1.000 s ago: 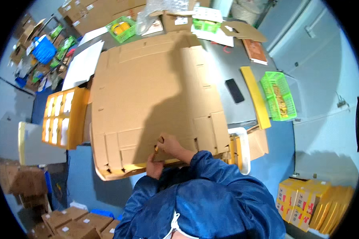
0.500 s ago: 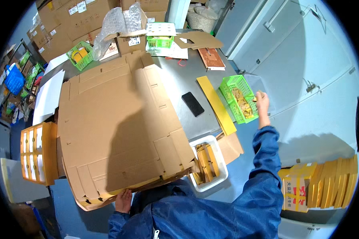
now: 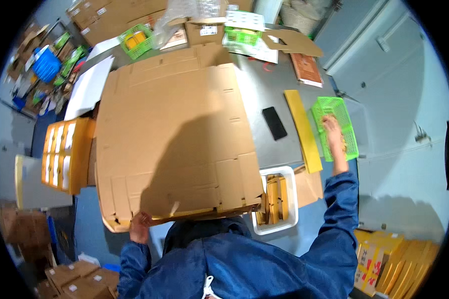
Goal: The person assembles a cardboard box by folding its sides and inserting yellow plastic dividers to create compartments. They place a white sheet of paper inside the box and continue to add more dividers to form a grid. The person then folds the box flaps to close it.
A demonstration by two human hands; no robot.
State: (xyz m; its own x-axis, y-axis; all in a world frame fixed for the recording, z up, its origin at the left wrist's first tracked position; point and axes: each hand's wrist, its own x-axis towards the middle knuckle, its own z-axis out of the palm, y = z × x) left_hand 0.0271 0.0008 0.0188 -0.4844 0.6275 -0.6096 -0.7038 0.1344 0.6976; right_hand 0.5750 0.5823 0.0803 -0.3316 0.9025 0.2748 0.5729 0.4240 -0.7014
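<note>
A large flattened cardboard box (image 3: 169, 94) covers much of the table in front of me. My left hand (image 3: 140, 228) is closed on its near edge, towards the left corner. On the right, my right hand (image 3: 333, 130) reaches into a green plastic basket (image 3: 351, 137), where small yellow-brown pieces lie partly hidden beneath it. Its fingertips are blurred, so whether they grip a piece cannot be made out. Close to the box's near right corner stands a white tub (image 3: 293, 199) with folded yellow-brown cardboard pieces (image 3: 276, 199) in it.
A black phone (image 3: 274, 123) and a long yellow strip (image 3: 303, 132) lie between the cardboard and basket. At left stands an orange drawer unit (image 3: 67, 155). Another green basket (image 3: 136, 42) and a brown book (image 3: 307, 69) sit farther back. Yellow cartons (image 3: 401, 259) fill the lower right.
My right hand has moved from the basket's right rim, where it held a small yellow-brown piece, to inside the basket. My left hand stays at the cardboard edge. The whole view has shifted.
</note>
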